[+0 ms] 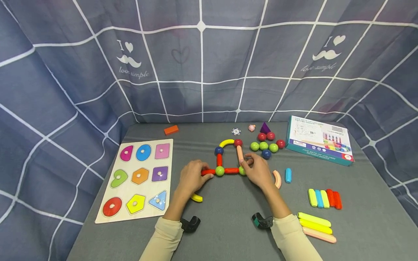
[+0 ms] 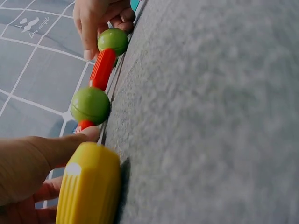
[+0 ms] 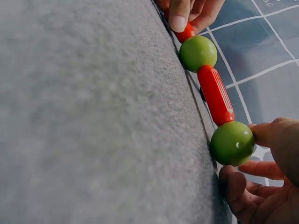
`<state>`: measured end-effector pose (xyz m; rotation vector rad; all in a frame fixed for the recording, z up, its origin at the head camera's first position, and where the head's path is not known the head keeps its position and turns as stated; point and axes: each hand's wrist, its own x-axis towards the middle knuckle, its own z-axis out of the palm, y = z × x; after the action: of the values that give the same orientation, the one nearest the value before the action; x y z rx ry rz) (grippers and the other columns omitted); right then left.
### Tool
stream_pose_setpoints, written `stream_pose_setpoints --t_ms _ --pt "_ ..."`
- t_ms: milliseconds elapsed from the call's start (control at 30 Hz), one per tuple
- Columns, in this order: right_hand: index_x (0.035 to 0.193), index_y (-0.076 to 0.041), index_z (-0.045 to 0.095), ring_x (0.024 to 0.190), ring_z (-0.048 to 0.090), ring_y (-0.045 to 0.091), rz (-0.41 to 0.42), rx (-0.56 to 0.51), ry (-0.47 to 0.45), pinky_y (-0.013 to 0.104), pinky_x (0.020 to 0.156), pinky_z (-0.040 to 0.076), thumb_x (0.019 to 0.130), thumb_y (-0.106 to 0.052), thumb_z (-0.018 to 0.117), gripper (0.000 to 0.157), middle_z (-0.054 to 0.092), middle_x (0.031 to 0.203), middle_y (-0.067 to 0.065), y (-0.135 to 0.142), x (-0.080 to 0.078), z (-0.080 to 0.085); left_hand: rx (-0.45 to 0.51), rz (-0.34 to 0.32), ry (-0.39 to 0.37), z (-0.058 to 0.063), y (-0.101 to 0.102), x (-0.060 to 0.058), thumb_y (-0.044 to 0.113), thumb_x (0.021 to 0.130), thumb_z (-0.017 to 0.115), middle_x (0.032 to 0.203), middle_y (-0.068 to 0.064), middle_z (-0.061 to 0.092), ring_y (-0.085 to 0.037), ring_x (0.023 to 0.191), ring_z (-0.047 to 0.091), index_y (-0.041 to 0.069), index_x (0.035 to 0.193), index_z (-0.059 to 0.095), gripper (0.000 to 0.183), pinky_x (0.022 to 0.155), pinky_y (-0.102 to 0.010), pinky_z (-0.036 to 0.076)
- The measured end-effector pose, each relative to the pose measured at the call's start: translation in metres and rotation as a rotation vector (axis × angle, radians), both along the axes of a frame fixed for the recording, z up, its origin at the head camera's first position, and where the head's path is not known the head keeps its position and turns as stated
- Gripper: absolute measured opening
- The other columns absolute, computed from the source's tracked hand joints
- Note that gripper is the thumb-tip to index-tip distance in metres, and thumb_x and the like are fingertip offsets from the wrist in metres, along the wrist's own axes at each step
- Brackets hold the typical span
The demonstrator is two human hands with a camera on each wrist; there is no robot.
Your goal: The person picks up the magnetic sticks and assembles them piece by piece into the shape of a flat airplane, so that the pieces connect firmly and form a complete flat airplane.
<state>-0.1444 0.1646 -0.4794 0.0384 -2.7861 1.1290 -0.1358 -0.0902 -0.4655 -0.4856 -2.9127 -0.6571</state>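
Note:
My left hand (image 1: 192,175) pinches a short red rod (image 1: 208,172) joined to the left side of a green ball (image 1: 220,171). Another red rod (image 1: 232,170) links that ball to a second green ball (image 3: 232,143). Thumb and fingers of my right hand (image 1: 259,171) grip this second ball. Above, an upright red rod (image 1: 219,160), a blue ball (image 1: 219,150), a yellow curved piece (image 1: 226,143), a red ball (image 1: 238,142) and a peach stick (image 1: 240,153) complete a loop outline flat on the table. Another yellow curved piece (image 2: 88,186) lies beside my left wrist.
A shape puzzle board (image 1: 148,194) lies left, an orange block (image 1: 171,129) behind it. Loose balls (image 1: 263,145), a purple pyramid (image 1: 265,128) and a box (image 1: 318,141) stand back right. Rods (image 1: 330,198), long sticks (image 1: 315,226) and a peach curved piece (image 1: 277,179) lie right.

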Motion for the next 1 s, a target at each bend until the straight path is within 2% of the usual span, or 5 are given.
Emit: stream_pose_setpoints --t_ms 100,233,467,800,1000 --pt "0.122 -0.008 0.059 0.075 0.056 0.02 0.025 0.008 0.017 0.041 0.072 0.044 0.09 -0.035 0.064 0.042 0.062 0.09 0.005 0.003 0.006 0.0 0.003 0.025 -0.027 0.001 -0.003 0.0 0.038 0.074 0.081 0.085 0.002 0.061 -0.015 0.076 0.054 0.017 0.095 0.073 0.032 0.065 -0.034 0.044" --pt "0.127 -0.009 0.056 0.066 0.056 0.014 0.039 0.015 0.028 0.037 0.065 0.045 0.09 -0.035 0.064 0.046 0.062 0.095 0.006 0.009 0.021 0.005 -0.008 0.052 -0.094 0.008 -0.014 0.001 0.036 0.073 0.082 0.09 0.0 0.063 -0.018 0.081 0.058 0.015 0.101 0.071 0.036 0.07 -0.038 0.047" --pt "0.114 -0.006 0.063 0.054 0.054 0.009 0.027 0.028 0.087 0.029 0.053 0.043 0.091 -0.032 0.064 0.035 0.063 0.081 0.001 0.036 0.053 0.019 -0.025 0.073 -0.232 0.021 -0.033 0.004 0.028 0.073 0.083 0.075 0.001 0.056 -0.014 0.065 0.05 0.012 0.096 0.069 0.031 0.057 -0.031 0.039" --pt "0.1 -0.008 0.068 0.049 0.041 0.011 -0.117 0.144 0.125 0.027 0.047 0.032 0.089 -0.028 0.067 0.023 0.053 0.067 -0.002 0.085 0.089 0.025 0.037 0.088 -0.176 0.012 -0.027 0.002 0.027 0.077 0.08 0.071 0.002 0.055 -0.013 0.063 0.049 0.012 0.088 0.069 0.021 0.055 -0.029 0.038" --pt "0.1 -0.005 0.066 0.054 0.043 0.015 -0.199 0.221 0.036 0.03 0.051 0.033 0.086 -0.031 0.07 0.029 0.053 0.067 0.0 0.107 0.098 0.026 0.06 0.056 -0.152 0.012 -0.024 0.001 0.026 0.078 0.079 0.073 0.003 0.056 -0.013 0.065 0.05 0.012 0.09 0.07 0.021 0.06 -0.03 0.041"
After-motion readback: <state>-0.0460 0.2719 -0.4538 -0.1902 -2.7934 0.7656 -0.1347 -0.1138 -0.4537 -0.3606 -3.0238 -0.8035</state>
